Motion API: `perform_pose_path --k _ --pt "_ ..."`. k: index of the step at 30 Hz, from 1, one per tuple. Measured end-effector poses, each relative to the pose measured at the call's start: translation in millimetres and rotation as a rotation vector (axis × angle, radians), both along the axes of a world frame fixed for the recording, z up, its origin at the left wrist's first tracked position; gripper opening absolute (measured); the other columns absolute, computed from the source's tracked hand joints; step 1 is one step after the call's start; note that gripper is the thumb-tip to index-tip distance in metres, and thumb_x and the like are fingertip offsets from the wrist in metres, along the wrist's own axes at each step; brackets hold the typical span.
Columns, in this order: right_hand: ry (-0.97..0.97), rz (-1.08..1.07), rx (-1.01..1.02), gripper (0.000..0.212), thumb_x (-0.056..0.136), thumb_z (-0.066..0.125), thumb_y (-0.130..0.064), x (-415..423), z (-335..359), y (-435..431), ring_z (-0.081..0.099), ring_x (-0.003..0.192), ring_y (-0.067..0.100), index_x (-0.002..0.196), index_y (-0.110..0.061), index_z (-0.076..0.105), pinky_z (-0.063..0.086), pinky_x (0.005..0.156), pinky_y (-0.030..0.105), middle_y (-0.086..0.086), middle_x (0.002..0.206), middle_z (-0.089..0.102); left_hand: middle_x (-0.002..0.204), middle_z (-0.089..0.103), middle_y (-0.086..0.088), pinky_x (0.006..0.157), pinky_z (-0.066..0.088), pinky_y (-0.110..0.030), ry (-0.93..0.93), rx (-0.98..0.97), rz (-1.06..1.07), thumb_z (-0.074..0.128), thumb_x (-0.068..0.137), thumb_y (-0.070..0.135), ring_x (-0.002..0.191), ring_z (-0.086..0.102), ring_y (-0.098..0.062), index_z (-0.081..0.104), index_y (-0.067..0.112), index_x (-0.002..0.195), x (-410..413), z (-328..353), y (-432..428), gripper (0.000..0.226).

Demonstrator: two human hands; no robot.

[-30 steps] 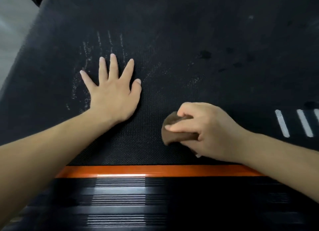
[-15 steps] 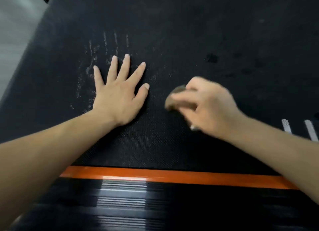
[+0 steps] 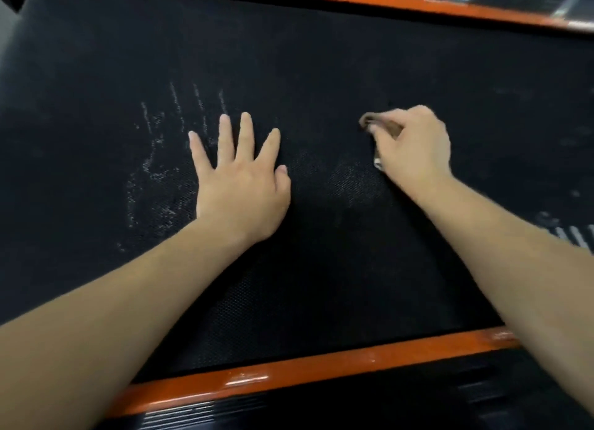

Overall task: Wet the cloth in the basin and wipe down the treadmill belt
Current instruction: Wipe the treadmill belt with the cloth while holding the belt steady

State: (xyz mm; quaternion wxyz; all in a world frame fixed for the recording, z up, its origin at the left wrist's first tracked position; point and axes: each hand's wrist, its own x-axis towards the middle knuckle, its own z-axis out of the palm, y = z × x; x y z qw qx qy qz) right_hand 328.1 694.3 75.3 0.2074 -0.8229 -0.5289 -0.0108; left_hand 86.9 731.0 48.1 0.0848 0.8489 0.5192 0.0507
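Since one second ago, right hand (image 3: 413, 146) has carried the cloth (image 3: 381, 125) from near the belt's near orange edge strip (image 3: 289, 370) toward mid-belt. Left hand (image 3: 241, 178) lies flat, fingers spread, grasping nothing, beside whitish streaks (image 3: 154, 169) toward the left edge. Right hand is clenched on the small brown wadded cloth, pressed to the treadmill belt (image 3: 321, 59). Belt: black, finely dimpled, matte. Risk: residue likely stays under the braced left palm; so small a wad may miss strips.

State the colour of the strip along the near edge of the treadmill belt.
Orange; the strip shows best in the head view, the only one.
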Motion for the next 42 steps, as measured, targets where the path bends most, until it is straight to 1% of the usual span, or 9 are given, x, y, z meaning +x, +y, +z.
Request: perform_pose_path --k 7,10,13,20,23,26,32,37,42 --pt "0.129 0.433 -0.067 0.023 0.088 0.067 -0.038 -52.2 6.8 -40.8 0.064 0.070 0.013 0.108 -0.033 0.076 0.054 0.067 0.035 -0.004 0.094 0.060 0.170 0.006 -0.014 0.118 -0.003 -0.070 0.009 0.018 -0.026 0.017 0.101 0.043 0.156 -0.003 -0.037 0.017 0.026 0.160 -1.6 -3.0 -0.4 0.062" --pt "-0.009 0.150 -0.026 0.020 0.090 0.061 -0.042 8.9 5.0 2.1 0.067 0.071 0.007 0.106 -0.042 0.074 0.055 0.075 0.031 -0.007 0.083 0.068 0.169 0.010 -0.014 0.119 -0.003 -0.069 0.018 0.011 -0.012 0.015 0.099 0.046 0.156 0.000 -0.037 0.020 0.026 0.159 -1.1 -2.2 -0.2 0.064" --pt "-0.001 -0.100 0.027 0.029 0.092 0.058 -0.048 31.8 -1.3 32.9 0.068 0.090 0.022 0.111 -0.032 0.073 0.049 0.077 0.030 0.000 0.095 0.070 0.169 0.012 -0.014 0.119 -0.004 -0.070 -0.003 -0.019 0.031 0.024 0.101 0.042 0.156 0.000 -0.037 0.025 0.025 0.157 6.1 3.2 -1.0 0.058" --pt "0.056 0.458 -0.030 0.020 0.092 0.064 -0.040 -26.7 -4.3 -2.0 0.063 0.078 0.016 0.108 -0.040 0.075 0.050 0.072 0.033 -0.005 0.092 0.059 0.171 0.006 -0.007 0.120 -0.006 -0.064 -0.065 -0.058 0.098 0.031 0.103 0.042 0.157 -0.005 -0.028 0.020 0.027 0.160 32.1 6.8 26.0 0.059" --pt "0.013 0.208 -0.007 0.018 0.094 0.058 -0.041 26.0 -0.6 42.3 0.067 0.071 0.012 0.101 -0.037 0.074 0.046 0.071 0.029 -0.005 0.084 0.064 0.171 -0.001 -0.006 0.121 -0.010 -0.062 -0.003 -0.038 0.110 0.022 0.103 0.050 0.156 -0.012 -0.031 0.013 0.033 0.161 33.6 1.9 23.8 0.061" --pt "-0.001 0.029 0.045 0.028 0.094 0.056 -0.046 42.9 -4.5 67.8 0.066 0.089 0.024 0.106 -0.028 0.074 0.045 0.071 0.031 0.002 0.094 0.068 0.171 -0.003 -0.004 0.121 -0.010 -0.062 0.022 -0.036 0.119 0.018 0.103 0.050 0.155 -0.014 -0.032 0.010 0.034 0.161 35.7 1.0 23.3 0.061" --pt "0.046 0.579 -0.075 0.020 0.092 0.063 -0.044 -9.5 -1.0 30.8 0.057 0.085 0.011 0.109 -0.048 0.072 0.045 0.073 0.028 -0.006 0.098 0.057 0.171 -0.005 -0.002 0.121 -0.008 -0.062 0.075 -0.039 0.123 0.016 0.102 0.050 0.156 -0.013 -0.031 0.007 0.034 0.161 36.4 2.1 23.5 0.062" --pt "0.033 0.100 0.023 0.024 0.093 0.059 -0.043 53.9 0.5 107.1 0.067 0.089 0.024 0.105 -0.031 0.076 0.050 0.074 0.032 0.001 0.092 0.069 0.171 -0.004 -0.003 0.121 -0.009 -0.062 0.088 -0.035 0.125 0.017 0.103 0.050 0.156 -0.012 -0.031 0.007 0.034 0.161 38.1 0.0 23.6 0.061" --pt "0.071 0.547 -0.045 0.021 0.094 0.059 -0.047 -11.8 -13.7 73.1 0.052 0.083 0.009 0.110 -0.046 0.073 0.039 0.071 0.027 -0.009 0.093 0.056 0.171 -0.002 -0.003 0.121 -0.007 -0.063 0.099 -0.042 0.122 0.012 0.099 0.051 0.156 -0.009 -0.031 0.008 0.033 0.161 37.9 3.0 24.6 0.065"
